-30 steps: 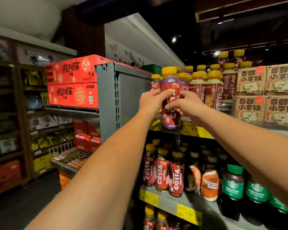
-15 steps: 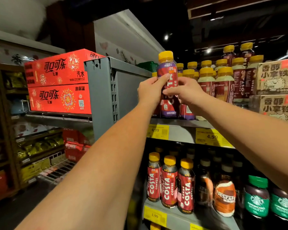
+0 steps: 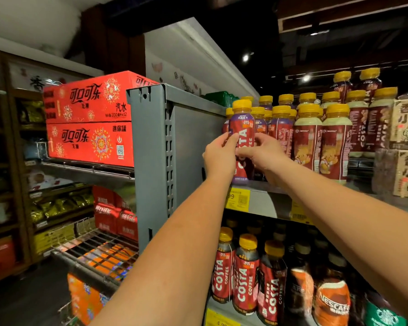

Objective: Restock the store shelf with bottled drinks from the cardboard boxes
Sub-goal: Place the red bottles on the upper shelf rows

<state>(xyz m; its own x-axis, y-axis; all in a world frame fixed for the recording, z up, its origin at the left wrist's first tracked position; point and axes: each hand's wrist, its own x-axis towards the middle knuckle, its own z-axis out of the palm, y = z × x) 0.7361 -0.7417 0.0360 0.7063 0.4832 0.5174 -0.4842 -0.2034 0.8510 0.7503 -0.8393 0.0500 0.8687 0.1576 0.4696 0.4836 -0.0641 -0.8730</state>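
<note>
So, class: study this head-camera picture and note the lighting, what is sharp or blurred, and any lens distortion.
Head view: dim store, ceiling spotlights flare as small glare spots; the Costa bottle gripped by the left hand and right hand is sharp; the far-left shelves blur; the grey shelf upright leans from wide-angle distortion; the lower shelf's back bottles sit in shadow.

Yellow-capped plastic bottle (image 3: 242,128) between left hand (image 3: 218,156) and right hand (image 3: 264,152): maroon label, purple bands, white lettering. Left of them, red cardboard cartons (image 3: 90,118) bear starburst patterns.
</note>
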